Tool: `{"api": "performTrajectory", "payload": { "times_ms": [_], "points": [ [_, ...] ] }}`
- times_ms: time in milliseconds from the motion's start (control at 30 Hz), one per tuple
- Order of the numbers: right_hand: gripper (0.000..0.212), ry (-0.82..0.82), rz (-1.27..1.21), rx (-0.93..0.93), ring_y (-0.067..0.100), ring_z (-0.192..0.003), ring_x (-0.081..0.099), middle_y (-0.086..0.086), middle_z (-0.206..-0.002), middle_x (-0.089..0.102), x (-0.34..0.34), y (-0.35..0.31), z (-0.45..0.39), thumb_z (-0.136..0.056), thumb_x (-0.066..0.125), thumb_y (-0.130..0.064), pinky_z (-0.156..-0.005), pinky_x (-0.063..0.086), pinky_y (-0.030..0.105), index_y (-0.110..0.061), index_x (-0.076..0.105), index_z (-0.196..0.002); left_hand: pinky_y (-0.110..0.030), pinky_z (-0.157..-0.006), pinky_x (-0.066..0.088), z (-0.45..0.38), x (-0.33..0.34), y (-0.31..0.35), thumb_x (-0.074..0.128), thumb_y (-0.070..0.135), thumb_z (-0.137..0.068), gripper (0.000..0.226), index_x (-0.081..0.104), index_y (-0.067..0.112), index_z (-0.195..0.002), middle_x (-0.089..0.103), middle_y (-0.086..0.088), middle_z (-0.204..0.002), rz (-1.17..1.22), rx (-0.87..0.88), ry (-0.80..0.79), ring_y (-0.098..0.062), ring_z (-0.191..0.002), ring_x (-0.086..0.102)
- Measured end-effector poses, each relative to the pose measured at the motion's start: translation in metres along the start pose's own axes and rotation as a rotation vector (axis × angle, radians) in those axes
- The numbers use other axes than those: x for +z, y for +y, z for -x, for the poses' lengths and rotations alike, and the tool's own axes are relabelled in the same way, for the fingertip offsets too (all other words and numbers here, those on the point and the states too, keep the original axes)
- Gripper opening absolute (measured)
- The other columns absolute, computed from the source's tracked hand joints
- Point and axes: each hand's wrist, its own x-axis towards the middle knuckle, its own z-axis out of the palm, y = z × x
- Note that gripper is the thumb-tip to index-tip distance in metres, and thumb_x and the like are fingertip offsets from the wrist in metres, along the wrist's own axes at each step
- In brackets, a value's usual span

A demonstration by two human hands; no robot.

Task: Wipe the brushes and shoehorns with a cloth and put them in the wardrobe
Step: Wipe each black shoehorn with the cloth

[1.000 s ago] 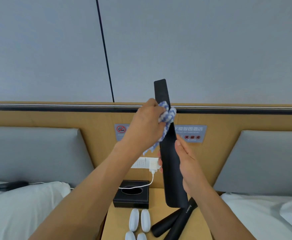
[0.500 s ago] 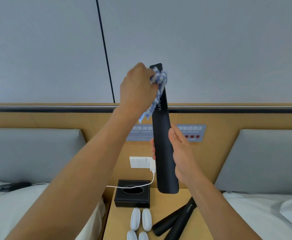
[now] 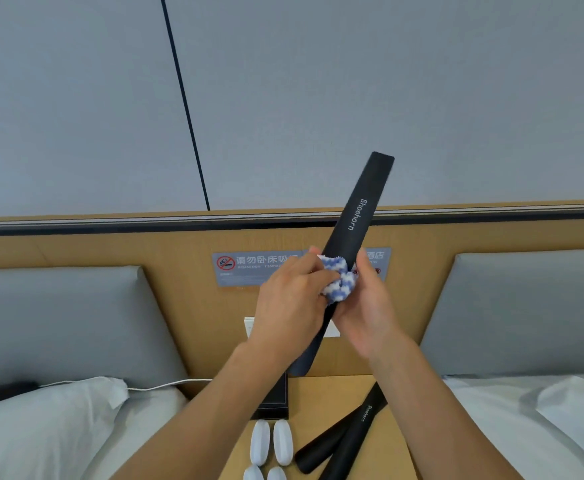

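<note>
Frame centre: black shoehorn [image 3: 354,220] tilted, top end toward upper right. L hand [image 3: 292,306] grip curled on blue-white cloth [image 3: 338,278], pressed to shoehorn mid-shaft. R hand [image 3: 370,306] grip wraps the shaft. Two more shoehorns [image 3: 346,438] lie on worktop [image 3: 392,441], lower centre.

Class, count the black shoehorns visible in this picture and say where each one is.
3: one shoehorn held tilted in both hands, and two more shoehorns lying crossed on the bedside table. The lower frame edge may hide others.
</note>
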Motion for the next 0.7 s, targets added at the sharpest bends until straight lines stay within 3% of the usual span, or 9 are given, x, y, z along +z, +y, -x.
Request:
{"api": "performTrajectory", "payload": {
  "times_ms": [100, 200, 267, 400, 700],
  "points": [
    [0.055, -0.010, -0.027, -0.004, 0.027, -0.107, 0.072, 0.016, -0.116, 0.073, -0.004, -0.006, 0.003, -0.102, 0.037, -0.050, -0.081, 0.061, 0.037, -0.013, 0.078, -0.105, -0.039, -0.054, 0.052, 0.011, 0.001, 0.003, 0.074, 0.005, -0.077, 0.020, 0.075, 0.013, -0.095, 0.067, -0.005, -0.098, -0.021, 0.029, -0.017, -0.026, -0.081, 0.063],
    [0.047, 0.014, -0.092, -0.112, 0.029, -0.115, 0.066, 0.018, -0.116, 0.071, -0.010, -0.011, 0.003, -0.104, 0.037, -0.047, -0.097, 0.055, 0.042, -0.011, 0.064, -0.117, -0.030, -0.046, 0.042, 0.026, 0.003, 0.001, 0.080, 0.004, -0.070, 0.021, 0.075, 0.013, -0.087, 0.063, -0.002, -0.084, -0.047, -0.009, -0.057, -0.020, -0.069, 0.058],
    [0.044, 0.015, -0.189, -0.203, 0.032, -0.120, 0.064, 0.016, -0.104, 0.070, -0.015, -0.012, 0.003, -0.105, 0.039, -0.044, -0.106, 0.046, 0.046, -0.007, 0.061, -0.113, -0.029, -0.046, 0.041, 0.036, 0.004, -0.005, 0.080, 0.002, -0.069, 0.020, 0.072, 0.012, -0.084, 0.063, -0.001, -0.084, -0.044, -0.058, -0.042, -0.019, -0.071, 0.058],
    [0.041, 0.032, -0.348, -0.284, 0.034, -0.118, 0.065, 0.013, -0.095, 0.071, -0.018, 0.000, 0.008, -0.105, 0.037, -0.042, -0.104, 0.044, 0.049, -0.008, 0.059, -0.112, -0.035, -0.054, 0.051, 0.048, 0.002, -0.011, 0.074, 0.002, -0.075, 0.018, 0.071, 0.010, -0.091, 0.064, -0.001, -0.094, -0.062, -0.181, -0.018, -0.019, -0.083, 0.058],
    [0.038, 0.009, -0.425, -0.304, 0.033, -0.118, 0.066, 0.012, -0.097, 0.068, -0.017, 0.017, 0.014, -0.106, 0.036, -0.039, -0.107, 0.043, 0.052, -0.010, 0.059, -0.113, -0.025, -0.060, 0.033, 0.062, -0.005, -0.019, 0.061, 0.000, -0.081, 0.018, 0.067, 0.009, -0.095, 0.050, 0.002, -0.086, -0.079, -0.471, 0.020, -0.016, -0.077, 0.045]
  ]
}}
